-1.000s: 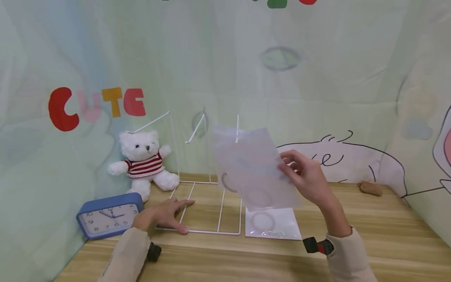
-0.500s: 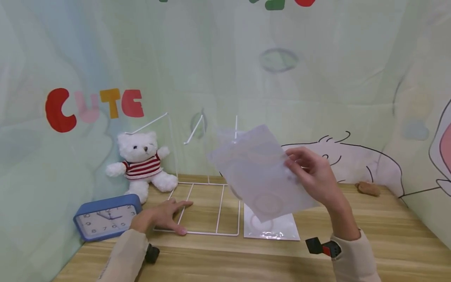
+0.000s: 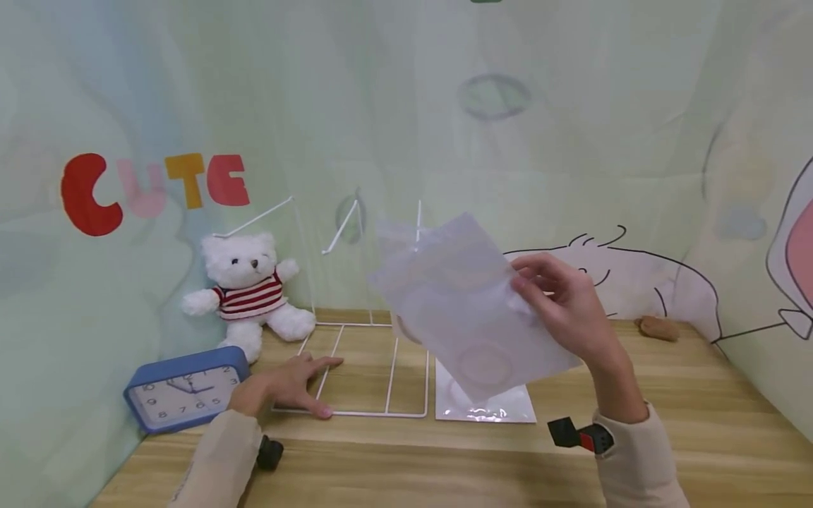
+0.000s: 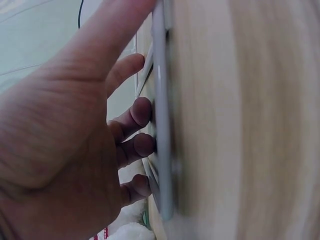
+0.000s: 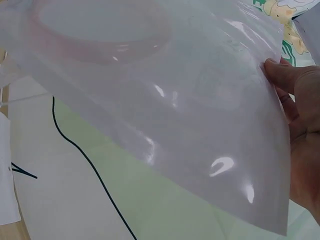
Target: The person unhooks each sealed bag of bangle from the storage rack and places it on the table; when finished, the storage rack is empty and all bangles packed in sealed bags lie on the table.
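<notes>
My right hand (image 3: 565, 303) pinches the right edge of some frosted plastic pouches (image 3: 464, 303), held tilted above the table. A pinkish ring shows through the front pouch in the head and right wrist views; another sheet peeks out behind it at the left. Beneath them a similar flat pouch (image 3: 502, 410) lies on the table, partly covered in view. To the left, my left hand (image 3: 292, 384) rests with spread fingers on a white wire rack (image 3: 381, 414). In the left wrist view its fingertips are right at the rack's bar (image 4: 161, 100).
A blue-framed clock (image 3: 184, 388) stands just left of my left hand. Behind it sits a white teddy bear (image 3: 250, 300) in a striped sweater. A small brown object (image 3: 657, 328) lies at the back right. A printed curtain (image 3: 571, 162) hangs behind the wooden table (image 3: 394, 466).
The pouches have swung so that their lower corner points down, and my right hand has shifted slightly right. My left hand stays on the rack.
</notes>
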A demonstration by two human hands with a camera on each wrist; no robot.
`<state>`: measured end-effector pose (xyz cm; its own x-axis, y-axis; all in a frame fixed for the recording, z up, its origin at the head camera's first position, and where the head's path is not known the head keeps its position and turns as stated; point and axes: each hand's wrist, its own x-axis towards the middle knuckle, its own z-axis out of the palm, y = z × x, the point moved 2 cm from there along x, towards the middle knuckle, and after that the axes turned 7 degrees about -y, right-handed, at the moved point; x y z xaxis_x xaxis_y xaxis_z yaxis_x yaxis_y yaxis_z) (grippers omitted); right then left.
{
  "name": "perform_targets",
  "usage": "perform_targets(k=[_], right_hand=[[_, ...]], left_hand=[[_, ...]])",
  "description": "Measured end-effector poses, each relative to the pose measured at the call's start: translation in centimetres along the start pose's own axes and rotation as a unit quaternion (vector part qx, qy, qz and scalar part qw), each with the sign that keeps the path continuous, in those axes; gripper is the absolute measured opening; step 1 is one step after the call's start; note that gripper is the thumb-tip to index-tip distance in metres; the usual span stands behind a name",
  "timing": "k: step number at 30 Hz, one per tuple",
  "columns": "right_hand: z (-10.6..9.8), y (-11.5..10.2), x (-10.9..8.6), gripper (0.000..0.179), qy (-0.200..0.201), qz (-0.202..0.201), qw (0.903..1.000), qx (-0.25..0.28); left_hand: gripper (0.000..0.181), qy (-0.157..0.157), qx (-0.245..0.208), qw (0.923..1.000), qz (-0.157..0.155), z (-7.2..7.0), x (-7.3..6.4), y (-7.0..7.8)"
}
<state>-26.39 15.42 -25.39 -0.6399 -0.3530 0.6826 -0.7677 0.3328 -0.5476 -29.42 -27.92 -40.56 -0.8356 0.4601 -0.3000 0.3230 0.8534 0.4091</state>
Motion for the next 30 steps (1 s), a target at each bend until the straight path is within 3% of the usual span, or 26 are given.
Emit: perform_targets(k=[12, 20, 30], right_hand=[[-1.2, 0.4, -0.6, 0.018, -0.019, 0.027, 0.9993, -0.020], [-3.1, 0.6, -0.7, 0.021, 0.023, 0.026, 0.9991, -0.024], [-6.0, 1.9, -2.1, 0.025, 0.088, 0.048, 0.9939, -0.045]], left_hand=[[0.096, -0.005, -0.002, 1.0000, -0.003, 0.3, -0.2, 0.1], [0.097, -0.006, 0.002, 0.9999, -0.014, -0.1, 0.1, 0.0], [0.097, -0.002, 0.005, 1.0000, -0.004, -0.2, 0.1, 0.2]])
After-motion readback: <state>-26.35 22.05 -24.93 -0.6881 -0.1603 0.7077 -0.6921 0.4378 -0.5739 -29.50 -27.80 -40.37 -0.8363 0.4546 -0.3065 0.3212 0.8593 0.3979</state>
